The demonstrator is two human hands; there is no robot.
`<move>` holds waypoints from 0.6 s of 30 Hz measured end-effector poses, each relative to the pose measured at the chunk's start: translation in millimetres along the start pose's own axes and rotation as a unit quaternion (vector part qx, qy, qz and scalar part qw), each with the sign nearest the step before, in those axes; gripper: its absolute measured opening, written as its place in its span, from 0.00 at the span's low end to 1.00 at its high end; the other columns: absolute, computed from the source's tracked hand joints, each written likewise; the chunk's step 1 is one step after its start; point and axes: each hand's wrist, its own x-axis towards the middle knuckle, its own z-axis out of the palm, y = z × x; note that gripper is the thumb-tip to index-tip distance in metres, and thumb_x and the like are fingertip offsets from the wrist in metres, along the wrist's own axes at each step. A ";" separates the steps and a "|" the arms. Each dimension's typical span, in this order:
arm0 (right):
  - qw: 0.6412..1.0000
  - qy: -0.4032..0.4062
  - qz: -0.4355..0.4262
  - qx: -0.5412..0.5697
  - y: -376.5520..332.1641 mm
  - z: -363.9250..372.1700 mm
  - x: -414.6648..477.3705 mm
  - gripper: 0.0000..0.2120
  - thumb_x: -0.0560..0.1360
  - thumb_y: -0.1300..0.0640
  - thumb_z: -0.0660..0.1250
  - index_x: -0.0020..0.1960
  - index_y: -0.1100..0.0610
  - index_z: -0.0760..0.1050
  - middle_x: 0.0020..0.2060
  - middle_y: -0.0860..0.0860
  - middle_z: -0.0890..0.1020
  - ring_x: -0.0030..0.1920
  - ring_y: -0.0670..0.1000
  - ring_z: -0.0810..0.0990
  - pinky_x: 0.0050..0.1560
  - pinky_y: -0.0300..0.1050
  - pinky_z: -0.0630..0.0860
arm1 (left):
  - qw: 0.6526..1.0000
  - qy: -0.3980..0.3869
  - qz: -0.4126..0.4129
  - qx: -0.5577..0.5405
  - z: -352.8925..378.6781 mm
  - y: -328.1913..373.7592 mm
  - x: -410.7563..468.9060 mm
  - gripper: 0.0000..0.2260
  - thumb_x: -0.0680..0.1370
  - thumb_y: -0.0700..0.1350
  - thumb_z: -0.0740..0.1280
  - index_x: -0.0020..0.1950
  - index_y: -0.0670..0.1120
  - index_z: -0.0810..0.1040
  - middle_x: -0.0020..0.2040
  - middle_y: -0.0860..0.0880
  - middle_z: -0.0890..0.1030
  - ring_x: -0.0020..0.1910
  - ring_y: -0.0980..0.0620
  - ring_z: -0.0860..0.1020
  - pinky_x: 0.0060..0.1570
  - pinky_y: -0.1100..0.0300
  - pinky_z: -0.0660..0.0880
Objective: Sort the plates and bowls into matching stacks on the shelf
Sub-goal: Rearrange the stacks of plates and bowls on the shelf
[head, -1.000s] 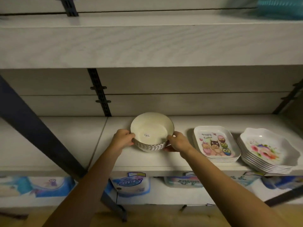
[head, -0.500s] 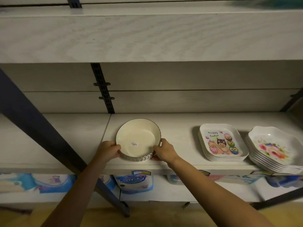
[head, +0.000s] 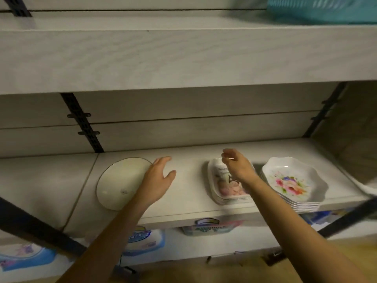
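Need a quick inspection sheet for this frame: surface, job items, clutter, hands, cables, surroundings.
Surface: pale shelf, bare between the stacks.
Job's things: cream bowl at left, released; owl plate stack in the middle; floral plate stack at right. All apart.
Clutter: nothing seen on this shelf.
Hands: left hand open, beside the bowl's right rim, contact unclear; right hand above the owl stack, blurred, holding nothing.
Cables: nothing seen.
Surroundings: teal basket on the upper shelf; blue packaged goods on the lower shelf; black upright at the back.
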 end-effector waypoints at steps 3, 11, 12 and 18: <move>0.995 0.015 -0.010 -0.094 15.6 -37.8 20.0 0.19 0.77 0.63 0.59 0.67 0.61 0.69 0.64 0.58 0.76 0.63 0.59 0.75 0.64 0.50 0.70 | 0.994 -0.084 -0.057 -0.042 36.5 20.2 9.7 0.20 0.78 0.43 0.62 0.70 0.42 0.66 0.70 0.44 0.70 0.67 0.46 0.70 0.64 0.58 0.66; 0.866 -0.082 0.015 -0.493 47.5 -70.4 55.7 0.18 0.78 0.53 0.56 0.65 0.60 0.69 0.61 0.58 0.77 0.66 0.57 0.70 0.73 0.55 0.53 | 0.971 -0.149 -0.174 -0.075 108.4 39.9 26.9 0.17 0.78 0.47 0.61 0.64 0.40 0.72 0.63 0.42 0.77 0.60 0.45 0.76 0.60 0.51 0.74; 0.857 -0.101 0.017 -0.505 49.7 -68.7 58.1 0.16 0.78 0.55 0.56 0.63 0.59 0.70 0.60 0.56 0.78 0.66 0.56 0.71 0.74 0.56 0.49 | 0.971 -0.145 -0.176 -0.074 112.7 40.9 27.2 0.15 0.78 0.44 0.60 0.63 0.40 0.72 0.62 0.42 0.78 0.59 0.45 0.77 0.57 0.52 0.73; 0.840 -0.139 -0.026 -0.524 49.9 -58.4 67.7 0.12 0.77 0.61 0.58 0.58 0.60 0.73 0.54 0.55 0.81 0.61 0.53 0.76 0.75 0.57 0.44 | 0.977 -0.105 -0.179 -0.048 121.7 40.6 28.6 0.14 0.77 0.37 0.58 0.61 0.38 0.73 0.61 0.41 0.78 0.57 0.44 0.77 0.49 0.57 0.73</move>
